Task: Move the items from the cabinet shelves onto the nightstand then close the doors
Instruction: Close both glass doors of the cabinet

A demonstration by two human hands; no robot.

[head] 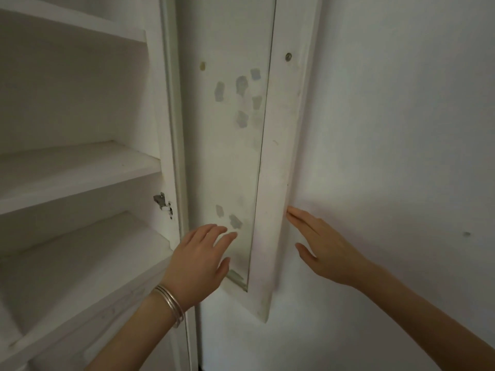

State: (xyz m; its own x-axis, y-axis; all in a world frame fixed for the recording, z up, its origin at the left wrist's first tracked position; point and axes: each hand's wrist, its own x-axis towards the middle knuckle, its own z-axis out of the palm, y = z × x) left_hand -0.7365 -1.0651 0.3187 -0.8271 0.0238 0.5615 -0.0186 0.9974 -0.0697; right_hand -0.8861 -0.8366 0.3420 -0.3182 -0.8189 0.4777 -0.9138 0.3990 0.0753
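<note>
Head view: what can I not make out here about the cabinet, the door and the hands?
- Nightstand: outside the head view.
- Shelves: left parts cut off by the frame edge.
- Right hand: fingers meet the door edge; the door hides whether they reach behind it.
- Left hand: contact with the glass unclear, blurred.

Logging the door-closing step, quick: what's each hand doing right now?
Left hand: open, fingers spread at the cabinet door, holding nothing.
Right hand: open, straight fingertips at the door's outer edge.
</note>
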